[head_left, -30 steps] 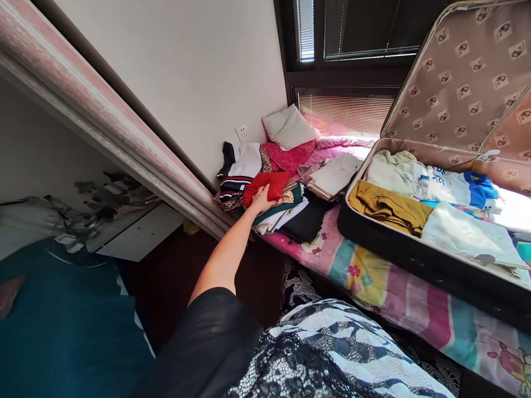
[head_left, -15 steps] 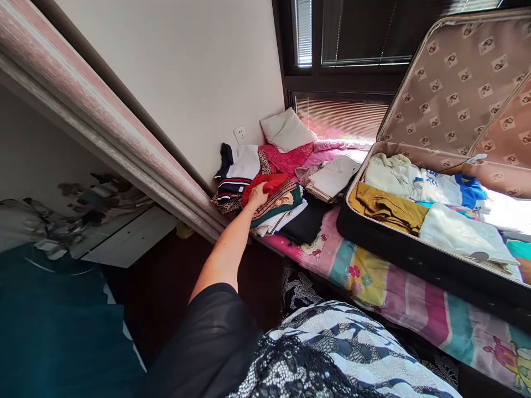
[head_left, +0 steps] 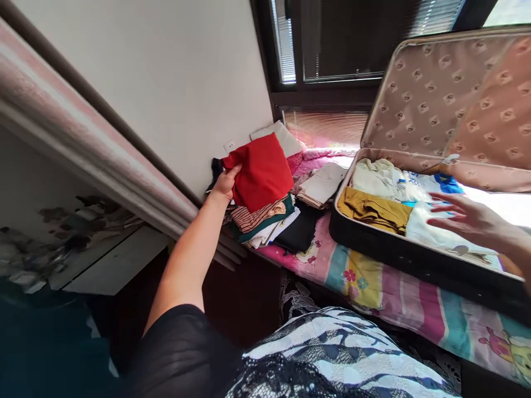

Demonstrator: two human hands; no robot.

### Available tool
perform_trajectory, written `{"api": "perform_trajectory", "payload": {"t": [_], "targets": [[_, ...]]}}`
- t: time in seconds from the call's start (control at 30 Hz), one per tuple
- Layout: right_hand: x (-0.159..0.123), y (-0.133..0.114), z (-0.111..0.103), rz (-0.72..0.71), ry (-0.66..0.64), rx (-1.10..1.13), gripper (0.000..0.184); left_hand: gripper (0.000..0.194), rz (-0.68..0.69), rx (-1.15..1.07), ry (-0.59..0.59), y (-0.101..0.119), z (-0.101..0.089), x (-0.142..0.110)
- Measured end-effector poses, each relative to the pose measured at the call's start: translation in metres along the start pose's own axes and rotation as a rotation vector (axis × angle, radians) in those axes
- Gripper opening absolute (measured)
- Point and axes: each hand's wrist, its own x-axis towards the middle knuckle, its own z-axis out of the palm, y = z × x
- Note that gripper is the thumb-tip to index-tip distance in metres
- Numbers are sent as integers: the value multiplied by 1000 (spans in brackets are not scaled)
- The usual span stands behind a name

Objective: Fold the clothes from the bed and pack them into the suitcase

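My left hand (head_left: 227, 182) grips the left edge of a folded red garment (head_left: 263, 171), lifted above a pile of clothes. Below it in the pile lie a brown striped garment (head_left: 249, 217), a dark green one and white ones. My right hand (head_left: 468, 218) hangs over the open suitcase (head_left: 360, 239) with its fingers apart, holding nothing. Inside the suitcase I see a mustard-brown folded garment (head_left: 373, 210), a cream one (head_left: 375, 176) and a pale folded one (head_left: 427, 226) partly under my right hand.
The suitcase lid (head_left: 448, 99) stands raised against the window side. A stack of pale folded cloth (head_left: 321, 185) and a black garment (head_left: 296, 229) lie between the pile and the suitcase. A whitish cushion (head_left: 284, 138) rests by the wall. At left hangs a pinkish curtain (head_left: 83, 105).
My left hand has taken hold of the red garment and raised it off the pile. My right hand has come into view from the right, over the suitcase.
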Motion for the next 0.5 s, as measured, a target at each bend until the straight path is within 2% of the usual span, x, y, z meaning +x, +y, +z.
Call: {"api": "perform_trajectory", "payload": {"t": [0.07, 0.1, 0.2, 0.27, 0.37, 0.5], "targets": [[8, -17, 28, 79, -75, 242, 125, 33, -42, -72, -64, 6, 31, -17], [12, -27, 43, 80, -83, 332, 128, 33, -73, -114, -124, 7, 49, -26], [24, -58, 82, 121, -156, 618, 129, 43, -210, -265, -365, -1, 107, -56], [25, -71, 100, 166, -252, 821, 122, 44, -328, -350, -512, -12, 146, -74], [17, -76, 111, 274, -343, 1023, 103, 39, -492, -424, -678, -31, 200, -91], [6, -63, 101, 435, -192, 1038, 68, 33, -696, -481, -765, -47, 259, -90]]}}
